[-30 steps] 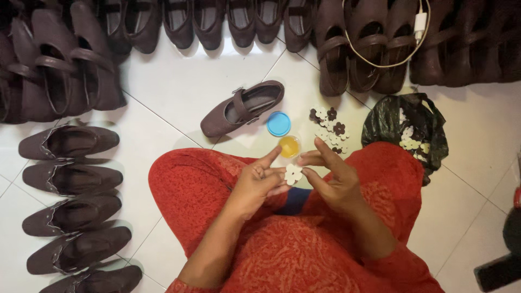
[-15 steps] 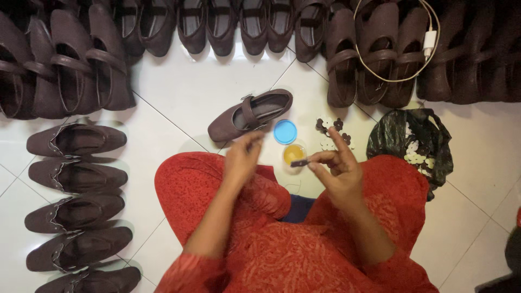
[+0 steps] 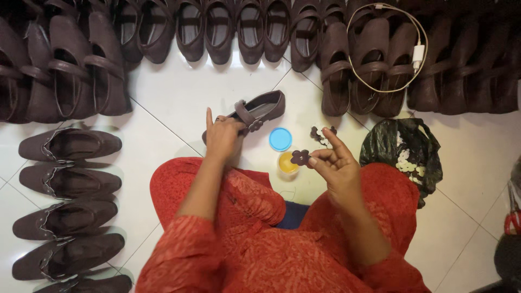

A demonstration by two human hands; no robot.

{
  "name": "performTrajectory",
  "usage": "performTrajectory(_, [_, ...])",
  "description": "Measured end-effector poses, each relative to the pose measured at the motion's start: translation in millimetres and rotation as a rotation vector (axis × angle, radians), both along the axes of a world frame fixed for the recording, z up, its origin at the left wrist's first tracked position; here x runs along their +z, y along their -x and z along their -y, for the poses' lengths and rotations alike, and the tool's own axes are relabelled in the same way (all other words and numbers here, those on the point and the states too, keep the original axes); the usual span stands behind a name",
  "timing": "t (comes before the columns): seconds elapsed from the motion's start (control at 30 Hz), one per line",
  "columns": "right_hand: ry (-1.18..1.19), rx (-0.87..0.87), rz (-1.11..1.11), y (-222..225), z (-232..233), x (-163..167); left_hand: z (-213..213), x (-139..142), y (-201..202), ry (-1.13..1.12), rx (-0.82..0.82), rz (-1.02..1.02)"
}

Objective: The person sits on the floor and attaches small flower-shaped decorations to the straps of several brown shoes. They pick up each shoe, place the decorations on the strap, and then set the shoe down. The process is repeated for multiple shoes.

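Note:
I sit on a white tiled floor in red clothes. My left hand (image 3: 221,135) rests on a dark brown strap shoe (image 3: 259,108) lying in front of me, gripping its toe end with the index finger raised. My right hand (image 3: 334,163) pinches a small dark flower-shaped ornament (image 3: 300,157) between thumb and fingers, held above a small open pot of yellow paste (image 3: 287,163). The pot's blue lid (image 3: 280,139) lies beside it. A few more flower pieces (image 3: 318,133) lie on the floor just behind my right hand.
Rows of matching dark brown shoes (image 3: 228,32) line the far side and the left (image 3: 68,184). A white cable with a plug (image 3: 418,54) lies on the shoes at the back right. A black plastic bag with white pieces (image 3: 404,154) sits to the right.
My left hand has left my right hand and reached forward onto the single shoe. My right hand has lifted the flower ornament over the pot.

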State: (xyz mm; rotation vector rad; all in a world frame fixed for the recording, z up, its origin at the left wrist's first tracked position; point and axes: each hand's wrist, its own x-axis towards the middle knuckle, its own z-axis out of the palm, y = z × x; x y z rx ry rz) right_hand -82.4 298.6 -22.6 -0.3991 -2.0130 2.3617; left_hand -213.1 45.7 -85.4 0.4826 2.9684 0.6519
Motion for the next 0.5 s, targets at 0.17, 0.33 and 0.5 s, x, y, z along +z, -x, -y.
performTrajectory(0.17, [0.048, 0.16, 0.021, 3, 3, 30, 30, 70, -22, 0.038, -0.233, 0.163])
performTrajectory(0.33, [0.064, 0.39, 0.018, 1, 34, 52, 74, 131, -76, 0.059, -0.411, 0.388])
performTrajectory(0.5, [-0.032, 0.573, 0.089, 5, 79, 37, 91, 136, -107, -0.09, -0.423, 0.391])
